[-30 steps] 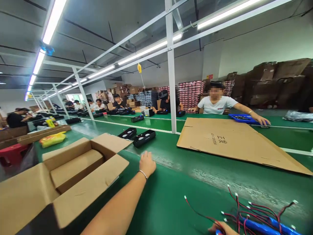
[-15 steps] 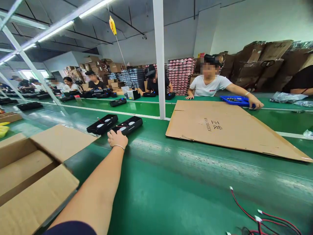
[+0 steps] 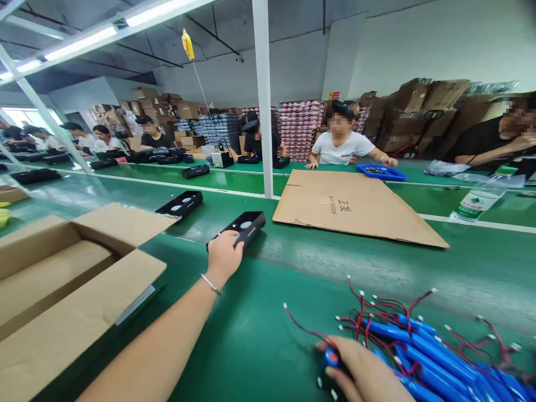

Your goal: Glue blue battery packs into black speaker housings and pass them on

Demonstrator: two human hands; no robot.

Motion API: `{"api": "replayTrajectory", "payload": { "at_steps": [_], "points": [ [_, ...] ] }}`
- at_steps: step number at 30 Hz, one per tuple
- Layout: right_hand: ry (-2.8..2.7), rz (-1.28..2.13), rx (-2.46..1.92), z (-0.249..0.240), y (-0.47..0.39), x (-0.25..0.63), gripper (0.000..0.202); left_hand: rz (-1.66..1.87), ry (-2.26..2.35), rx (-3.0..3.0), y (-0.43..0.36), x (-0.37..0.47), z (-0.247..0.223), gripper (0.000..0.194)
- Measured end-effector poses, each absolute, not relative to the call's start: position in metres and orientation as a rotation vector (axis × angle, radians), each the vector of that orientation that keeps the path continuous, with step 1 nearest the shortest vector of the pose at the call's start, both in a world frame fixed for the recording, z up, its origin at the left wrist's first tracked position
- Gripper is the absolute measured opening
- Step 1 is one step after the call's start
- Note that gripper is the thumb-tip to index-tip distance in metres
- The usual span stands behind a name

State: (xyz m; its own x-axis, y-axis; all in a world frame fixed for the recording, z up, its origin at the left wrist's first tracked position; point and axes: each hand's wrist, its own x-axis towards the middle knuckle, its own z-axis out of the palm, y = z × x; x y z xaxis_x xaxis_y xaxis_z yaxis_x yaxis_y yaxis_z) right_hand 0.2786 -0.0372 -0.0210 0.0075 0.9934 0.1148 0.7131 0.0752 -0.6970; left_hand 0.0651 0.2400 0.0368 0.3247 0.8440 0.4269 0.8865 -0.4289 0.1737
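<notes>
Head view looks across a long green counter [image 3: 268, 335] in a factory hall, with strip lights overhead, white posts and stacked brown boxes along the far wall. Left hand [image 3: 224, 257] is closed on the near end of a black case [image 3: 243, 227] lying on the counter. Right hand [image 3: 364, 374] grips a blue battery pack [image 3: 333, 357] at the edge of a pile with red wires. An open cardboard box [image 3: 75, 279] sits left; a flat cardboard sheet [image 3: 355, 206] lies beyond. Other people sit opposite.
</notes>
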Motion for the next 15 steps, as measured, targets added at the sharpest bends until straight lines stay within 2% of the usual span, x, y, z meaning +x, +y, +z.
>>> {"api": "replayTrajectory", "payload": {
  "at_steps": [4, 10, 15],
  "points": [
    [-1.576, 0.392, -1.54, 0.01, -0.047, 0.28, 0.028, -0.856, -1.428, -2.612, 0.142, 0.049, 0.043, 0.016],
    [-1.262, 0.472, -1.368, 0.058, -0.067, 0.266, 0.029, -0.931, -1.29, -2.665, 0.039, 0.023, 0.046, 0.017],
    [-1.195, 0.671, -1.351, 0.064, -0.035, 0.253, 0.037, -0.838, -1.211, -2.687, -0.015, 0.026, 0.038, 0.018]
  ]
}}
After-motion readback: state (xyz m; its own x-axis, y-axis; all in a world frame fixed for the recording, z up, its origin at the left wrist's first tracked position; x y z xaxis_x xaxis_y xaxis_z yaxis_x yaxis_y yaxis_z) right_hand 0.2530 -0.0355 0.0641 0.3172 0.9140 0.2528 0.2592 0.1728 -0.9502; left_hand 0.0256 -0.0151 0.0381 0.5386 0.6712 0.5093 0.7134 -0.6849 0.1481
